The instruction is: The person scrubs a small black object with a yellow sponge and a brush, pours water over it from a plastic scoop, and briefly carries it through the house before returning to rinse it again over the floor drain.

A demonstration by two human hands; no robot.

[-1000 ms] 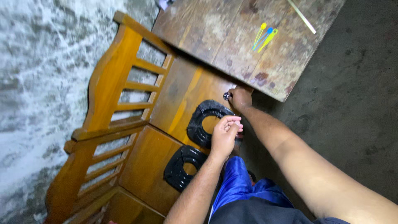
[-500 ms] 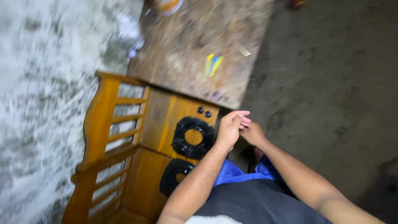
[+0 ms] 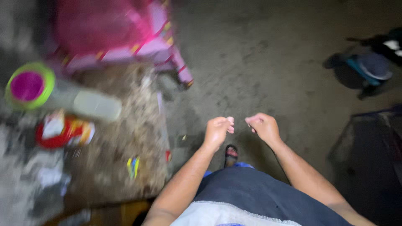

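1. Hands first: left hand (image 3: 217, 129) and right hand (image 3: 264, 125) raised side by side near the middle of the view, apart from each other, over the bare floor (image 3: 259, 62).
2. Both loosely clenched, fingers curled in and fingertips pinched to the thumb. Cannot tell through the blur whether anything small sits in either pinch.
3. Nearest thing: a sandal (image 3: 230, 152) on a foot, just at 6 o'clock below the gap between the two wrists, not touched by either hand.
4. Judged from the grip: best to keep each pinch snug and the wrists level, hold both fists close together over the lap, and slow the head so that the fingertips stay sharp in sight.
5. At 9 o'clock from the left hand, a worn wooden bench (image 3: 109, 184), well apart from both hands.
6. On the bench near its inner edge, at 8 o'clock, a small flat yellow and blue item (image 3: 133, 166); too blurred to tell its kind.
7. Farther out at 9 o'clock, a squat red packet (image 3: 63, 132) with a white and yellow label patch, lying flat.
8. Just beyond it at 10 o'clock, a clear bottle (image 3: 90, 104) on its side, its wide end a pink disc ringed in bright green (image 3: 28, 86).
9. At 11 o'clock, beyond the bench, a pink frame (image 3: 125, 37) with striped edging, shape unclear.
10. At 2 o'clock, well apart, a dark bundle (image 3: 372, 67) with a blue part on the floor.
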